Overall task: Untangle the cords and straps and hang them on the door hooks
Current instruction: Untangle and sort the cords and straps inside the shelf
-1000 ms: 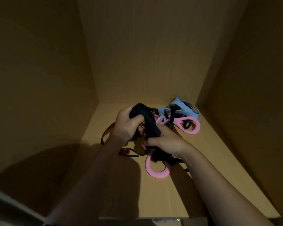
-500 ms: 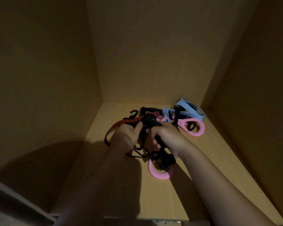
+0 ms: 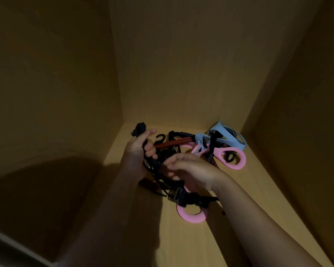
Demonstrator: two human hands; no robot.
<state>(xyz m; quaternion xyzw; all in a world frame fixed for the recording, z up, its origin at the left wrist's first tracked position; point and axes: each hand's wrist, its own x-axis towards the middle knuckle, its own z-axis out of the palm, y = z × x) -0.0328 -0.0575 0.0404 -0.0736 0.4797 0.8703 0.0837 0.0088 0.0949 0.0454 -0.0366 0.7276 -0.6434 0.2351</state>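
Over the shelf [image 3: 249, 191], your L hand [image 3: 137, 154] curls tight round a black strap [image 3: 140, 130]. R hand [image 3: 193, 171] sits at the tangle [image 3: 178, 196], fingers half-bent; can't tell if it grips.

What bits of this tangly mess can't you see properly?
Head view:
- Door hooks: not in the picture at all.
- Right hand: the fingertips are blurred and dim, so its grip is unclear.
- Black straps: how they knot is hidden under both hands and in shadow.
- Red cord: one end runs behind the left hand.
- Pink strap: its middle is covered by the right wrist.
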